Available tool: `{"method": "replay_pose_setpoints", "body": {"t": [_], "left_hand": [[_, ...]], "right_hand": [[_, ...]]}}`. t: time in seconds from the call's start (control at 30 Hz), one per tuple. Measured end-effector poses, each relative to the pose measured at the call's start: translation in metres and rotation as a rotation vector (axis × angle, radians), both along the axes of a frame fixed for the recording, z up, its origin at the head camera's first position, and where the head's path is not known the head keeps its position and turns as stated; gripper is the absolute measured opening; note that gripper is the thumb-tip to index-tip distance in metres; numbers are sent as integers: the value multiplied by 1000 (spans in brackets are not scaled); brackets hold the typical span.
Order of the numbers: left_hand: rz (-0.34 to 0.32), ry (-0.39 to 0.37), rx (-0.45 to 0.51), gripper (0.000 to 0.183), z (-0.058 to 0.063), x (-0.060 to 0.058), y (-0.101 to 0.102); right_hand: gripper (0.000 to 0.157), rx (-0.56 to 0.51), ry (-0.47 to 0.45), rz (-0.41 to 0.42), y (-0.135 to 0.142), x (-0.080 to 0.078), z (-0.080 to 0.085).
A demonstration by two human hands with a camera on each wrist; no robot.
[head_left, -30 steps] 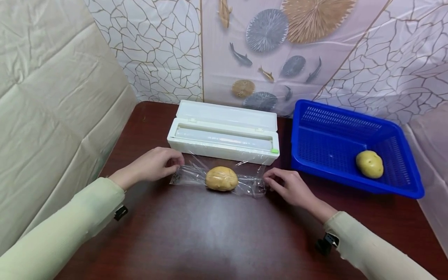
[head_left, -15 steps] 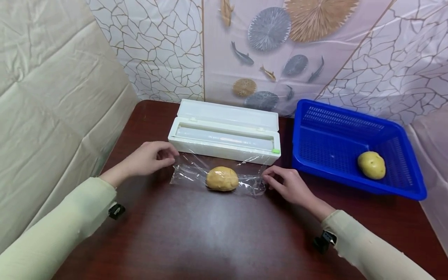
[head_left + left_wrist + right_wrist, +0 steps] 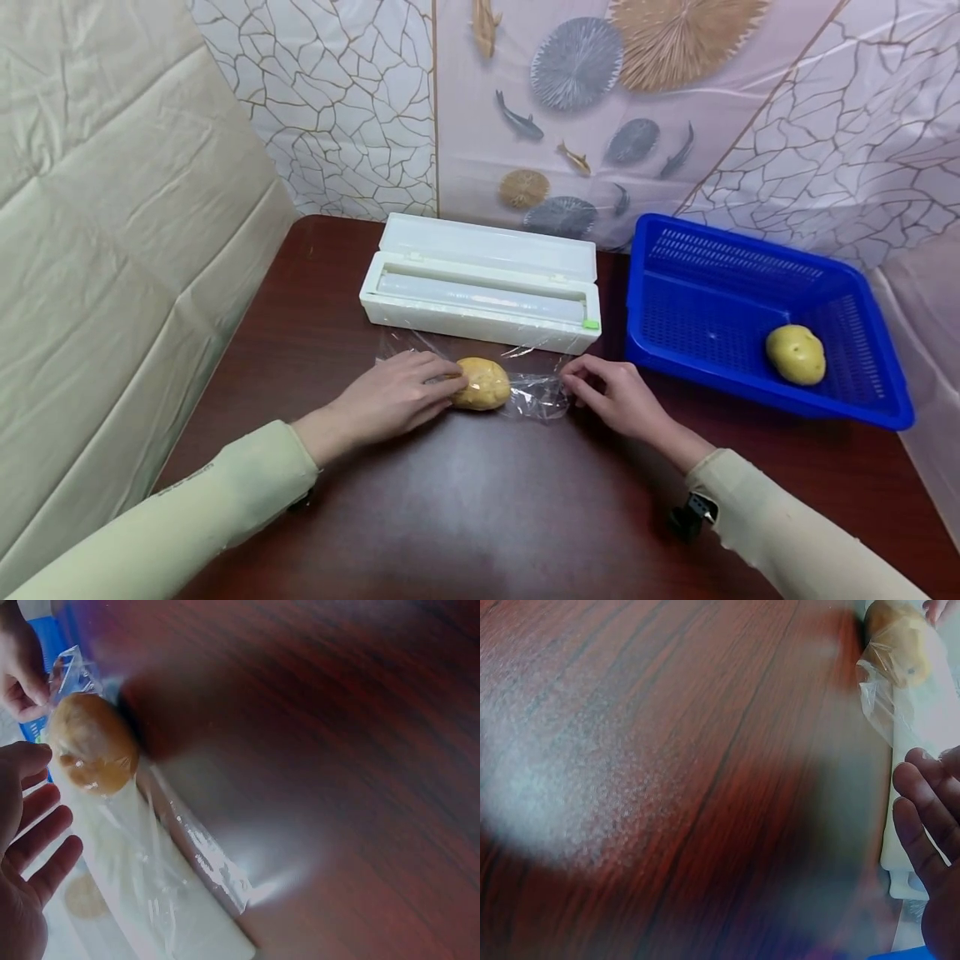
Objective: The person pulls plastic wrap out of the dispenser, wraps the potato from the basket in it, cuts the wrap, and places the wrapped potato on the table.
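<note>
The potato is covered by clear film on the surface. At the potato's left end the left grip is held relaxed, contact being hard to confirm; to its right, film is pinched by the right grip.

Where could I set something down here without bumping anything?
Mainly the table in front of the film-covered potato, between the sleeves. A smaller patch lies left of the white film dispenser, and the blue basket has bare floor left of the uncovered potato. Around the film-covered potato it's crowded: left hand, right hand, loose film, dispenser.
</note>
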State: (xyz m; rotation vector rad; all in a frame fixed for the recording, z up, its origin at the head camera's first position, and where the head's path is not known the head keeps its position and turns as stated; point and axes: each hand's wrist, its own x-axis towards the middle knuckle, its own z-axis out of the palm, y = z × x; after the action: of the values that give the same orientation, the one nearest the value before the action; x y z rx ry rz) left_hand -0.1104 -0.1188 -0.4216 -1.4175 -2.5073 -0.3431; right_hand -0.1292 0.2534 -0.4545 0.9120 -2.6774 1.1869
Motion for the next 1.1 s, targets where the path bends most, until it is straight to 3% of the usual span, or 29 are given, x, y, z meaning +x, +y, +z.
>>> {"method": "replay_pose_setpoints", "body": {"t": [0.3, 0.4, 0.57, 0.73, 0.87, 1.1], "left_hand": [[39, -60, 4, 42, -12, -7, 2], [45, -83, 16, 43, -14, -9, 3], [44, -127, 25, 44, -14, -12, 4], [51, -144, 27, 44, -14, -15, 6], [57, -151, 39, 44, -16, -16, 6], [69, -178, 96, 44, -17, -18, 3]], "right_hand": [[11, 35, -5, 0, 2, 3, 1], [16, 86, 67, -3, 4, 8, 3], [41, 173, 261, 0, 8, 23, 13], [47, 226, 408, 122, -15, 32, 26], [58, 318, 393, 235, -44, 30, 25], [71, 332, 305, 202, -64, 18, 13]]}}
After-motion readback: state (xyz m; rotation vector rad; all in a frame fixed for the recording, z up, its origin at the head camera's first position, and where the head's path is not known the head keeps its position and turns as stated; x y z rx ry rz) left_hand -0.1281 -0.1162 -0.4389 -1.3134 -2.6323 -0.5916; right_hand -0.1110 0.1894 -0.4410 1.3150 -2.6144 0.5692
